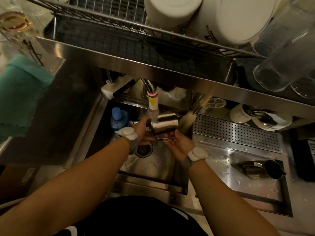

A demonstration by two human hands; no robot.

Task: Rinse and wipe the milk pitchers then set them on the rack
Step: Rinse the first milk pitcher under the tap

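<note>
Both hands — left hand (142, 133), right hand (177, 144) — grip a steel milk pitcher (164, 126) under the faucet (152, 101); no legible writing.

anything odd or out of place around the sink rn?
Mostly normal. The pitcher is held under the tap by the left hand and right hand. A second pitcher lies tipped on its side on the drainboard, with white flecks scattered on the metal around it.
</note>
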